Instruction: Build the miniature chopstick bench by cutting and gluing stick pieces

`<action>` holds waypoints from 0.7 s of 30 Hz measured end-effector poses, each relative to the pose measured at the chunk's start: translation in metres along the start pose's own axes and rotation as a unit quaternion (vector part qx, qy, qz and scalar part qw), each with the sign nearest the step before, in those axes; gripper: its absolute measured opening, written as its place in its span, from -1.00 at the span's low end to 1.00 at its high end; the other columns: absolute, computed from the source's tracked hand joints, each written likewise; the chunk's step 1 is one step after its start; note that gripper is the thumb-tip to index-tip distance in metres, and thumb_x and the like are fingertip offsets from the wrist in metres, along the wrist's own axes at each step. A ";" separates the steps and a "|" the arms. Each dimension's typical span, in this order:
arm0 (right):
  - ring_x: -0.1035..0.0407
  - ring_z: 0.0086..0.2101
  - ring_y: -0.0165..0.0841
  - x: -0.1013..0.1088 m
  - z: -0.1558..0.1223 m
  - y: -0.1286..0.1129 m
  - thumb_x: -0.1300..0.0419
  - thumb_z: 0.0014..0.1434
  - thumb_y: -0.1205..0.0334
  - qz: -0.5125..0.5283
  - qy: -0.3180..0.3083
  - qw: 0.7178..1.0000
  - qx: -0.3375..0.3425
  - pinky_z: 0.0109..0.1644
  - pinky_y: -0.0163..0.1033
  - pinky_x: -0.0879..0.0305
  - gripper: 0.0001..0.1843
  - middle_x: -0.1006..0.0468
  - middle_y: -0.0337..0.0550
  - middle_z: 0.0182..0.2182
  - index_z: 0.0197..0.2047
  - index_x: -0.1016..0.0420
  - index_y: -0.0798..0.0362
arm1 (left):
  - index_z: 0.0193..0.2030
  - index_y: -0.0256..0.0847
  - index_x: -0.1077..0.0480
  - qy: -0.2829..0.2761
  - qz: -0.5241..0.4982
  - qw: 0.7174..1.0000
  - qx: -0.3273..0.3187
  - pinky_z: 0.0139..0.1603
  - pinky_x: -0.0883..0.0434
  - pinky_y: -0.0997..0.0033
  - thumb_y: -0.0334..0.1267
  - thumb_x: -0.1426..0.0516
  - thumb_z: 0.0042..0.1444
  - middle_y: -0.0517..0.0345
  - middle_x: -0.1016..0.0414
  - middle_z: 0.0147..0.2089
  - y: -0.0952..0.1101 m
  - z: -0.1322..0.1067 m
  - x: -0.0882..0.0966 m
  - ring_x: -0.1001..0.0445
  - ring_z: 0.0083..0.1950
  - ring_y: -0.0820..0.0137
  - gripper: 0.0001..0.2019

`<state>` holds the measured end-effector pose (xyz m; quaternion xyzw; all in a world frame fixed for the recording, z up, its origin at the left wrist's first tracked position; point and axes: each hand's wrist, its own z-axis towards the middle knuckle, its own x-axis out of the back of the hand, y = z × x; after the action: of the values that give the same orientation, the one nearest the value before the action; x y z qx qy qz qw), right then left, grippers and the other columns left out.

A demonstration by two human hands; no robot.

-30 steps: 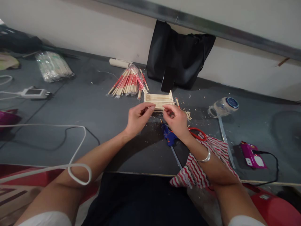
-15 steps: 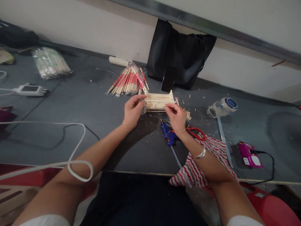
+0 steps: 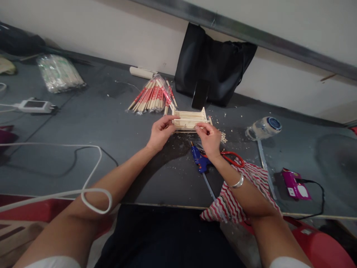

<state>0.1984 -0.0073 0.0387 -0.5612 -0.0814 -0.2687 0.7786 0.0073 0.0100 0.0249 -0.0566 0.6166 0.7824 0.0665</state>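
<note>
A small frame of pale wooden sticks [image 3: 189, 115] stands on the grey table, with upright posts at its back corners. Along its front side, my left hand [image 3: 161, 133] pinches the left end between thumb and forefinger. My right hand [image 3: 209, 138] grips the front near the right end in the same way. Fingertips hide both places of contact, so whether a separate stick is held there cannot be made out. Just below the frame lies a blue glue gun [image 3: 198, 159], a glue stick projecting from its rear. Red-handled scissors [image 3: 235, 156] rest partly behind my right wrist.
Behind the frame are bagged red-marked chopsticks [image 3: 152, 96], a phone [image 3: 200, 94] and a black bag [image 3: 212, 63]. To the right lie a clear jar [image 3: 263, 128], a striped cloth [image 3: 251, 178] and a purple box [image 3: 296, 184]. A white cable [image 3: 92, 175] loops above my left forearm.
My left hand has shifted slightly right and down, from the frame's left end onto its front side. My right hand stays nearly in place, still pinching.
</note>
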 end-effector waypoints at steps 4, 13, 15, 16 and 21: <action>-0.11 -0.56 -0.43 0.000 0.001 0.001 -0.28 0.17 0.15 -0.002 -0.006 1.000 -0.004 -0.40 -0.26 -0.09 -0.86 -0.22 -0.42 -0.65 -0.30 -0.66 0.00 | -0.21 -0.14 -0.62 -0.002 0.003 1.000 0.004 -0.54 -0.13 0.52 -0.39 -0.22 -0.05 0.37 -0.17 -0.60 -0.002 0.000 0.000 -0.13 -0.55 0.53 -0.76; -0.13 -0.56 -0.43 0.000 0.000 -0.001 -0.27 0.16 0.22 -0.013 0.000 1.000 0.027 -0.37 -0.26 -0.13 -0.90 -0.23 -0.42 -0.64 -0.31 -0.64 0.00 | -0.20 -0.13 -0.60 -0.013 -0.004 1.000 0.004 -0.54 -0.09 0.50 -0.34 -0.25 -0.05 0.36 -0.15 -0.59 -0.001 0.000 0.001 -0.11 -0.54 0.51 -0.77; -0.15 -0.55 -0.43 0.000 0.000 -0.001 -0.26 0.17 0.25 -0.027 -0.004 0.999 0.037 -0.36 -0.25 -0.15 -0.90 -0.28 -0.41 -0.62 -0.30 -0.63 0.00 | -0.20 -0.13 -0.60 -0.012 -0.005 1.000 0.008 -0.54 -0.07 0.50 -0.33 -0.25 -0.06 0.36 -0.15 -0.60 -0.001 0.000 0.001 -0.10 -0.54 0.51 -0.77; -0.16 -0.54 -0.43 0.000 0.000 -0.001 -0.26 0.18 0.27 -0.034 -0.005 0.998 0.044 -0.35 -0.24 -0.15 -0.90 -0.31 -0.40 -0.61 -0.30 -0.63 0.00 | -0.21 -0.13 -0.60 -0.012 -0.005 1.000 0.010 -0.54 -0.07 0.50 -0.33 -0.25 -0.07 0.37 -0.15 -0.60 -0.001 0.000 0.001 -0.10 -0.54 0.52 -0.77; -0.20 -0.52 -0.42 0.000 0.001 0.001 -0.24 0.21 0.28 -0.058 -0.009 0.996 0.069 -0.33 -0.23 -0.18 -0.90 -0.42 -0.35 -0.53 -0.27 -0.61 0.00 | -0.21 -0.14 -0.60 -0.011 -0.005 1.000 0.013 -0.54 -0.07 0.51 -0.32 -0.26 -0.07 0.36 -0.16 -0.59 -0.001 0.000 0.000 -0.10 -0.54 0.52 -0.77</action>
<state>0.1989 -0.0066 0.0385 -0.5026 -0.1396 -0.3022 0.7979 0.0072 0.0107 0.0238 -0.0499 0.6257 0.7746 0.0779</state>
